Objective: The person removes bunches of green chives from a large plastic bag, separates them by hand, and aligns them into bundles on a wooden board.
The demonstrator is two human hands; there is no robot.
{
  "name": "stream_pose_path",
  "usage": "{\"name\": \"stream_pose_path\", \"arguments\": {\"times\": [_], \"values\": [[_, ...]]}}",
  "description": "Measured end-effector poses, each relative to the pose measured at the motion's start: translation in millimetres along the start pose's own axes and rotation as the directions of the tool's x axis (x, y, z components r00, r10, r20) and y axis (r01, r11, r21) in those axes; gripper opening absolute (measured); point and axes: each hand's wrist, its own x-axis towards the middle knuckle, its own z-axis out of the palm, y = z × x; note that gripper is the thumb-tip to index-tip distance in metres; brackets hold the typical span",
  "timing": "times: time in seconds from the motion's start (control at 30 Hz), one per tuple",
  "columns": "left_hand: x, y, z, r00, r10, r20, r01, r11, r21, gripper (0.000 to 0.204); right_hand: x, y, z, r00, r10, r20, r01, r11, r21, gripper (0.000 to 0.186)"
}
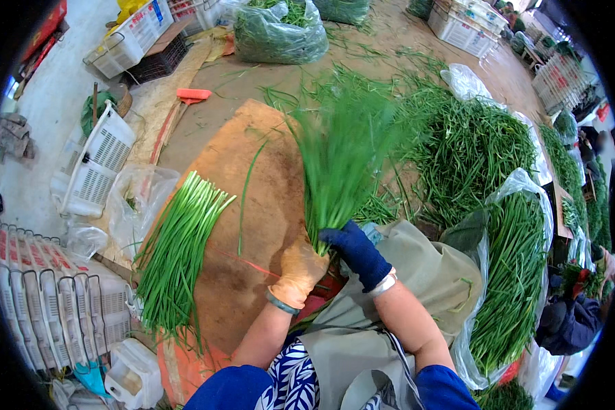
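Note:
My left hand [301, 272], in an orange glove, is closed around the lower end of a bunch of long, chive-like greens [338, 171]. Just right of it, my right hand [354, 251], in a dark blue glove, grips the same bunch; the upper leaves fan out and are blurred. Beneath lies a stained brown board [253, 174]. On its left part rests a neat row of greens [174, 253] with pale stem ends pointing up and right. A single loose leaf [249, 184] lies between that row and the bunch.
Loose greens [471, 157] are heaped right, above a long plastic bag of greens [506, 280]. Crates [97, 160] and stacked baskets [61, 307] stand left, near an orange brush head [193, 94]. Bagged greens [280, 41] sit at the back. A dark-clothed person [570, 321] is at far right.

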Motion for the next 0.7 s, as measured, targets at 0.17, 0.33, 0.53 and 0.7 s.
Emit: {"name": "stream_pose_path", "arguments": {"times": [0.17,0.33,0.53,0.7], "values": [[-6,22,-23,0.998,0.06,-0.009,-0.046,0.839,0.541,0.082,2,-2,24,0.99,0.105,-0.093,-0.019,0.755,0.655,0.037],[-9,31,-46,0.962,0.211,0.17,-0.259,0.901,0.349,0.104,9,-19,20,0.98,0.113,-0.162,-0.025,0.884,0.466,0.041],[26,16,-93,0.87,0.46,-0.179,-0.493,0.8,-0.342,0.111,36,-56,37,0.976,-0.198,-0.089,0.198,0.98,0.0,0.037],[61,11,-70,0.864,0.481,-0.149,-0.503,0.84,-0.205,0.083,69,-3,43,0.948,-0.299,0.111,0.283,0.949,0.14,0.043]]}}
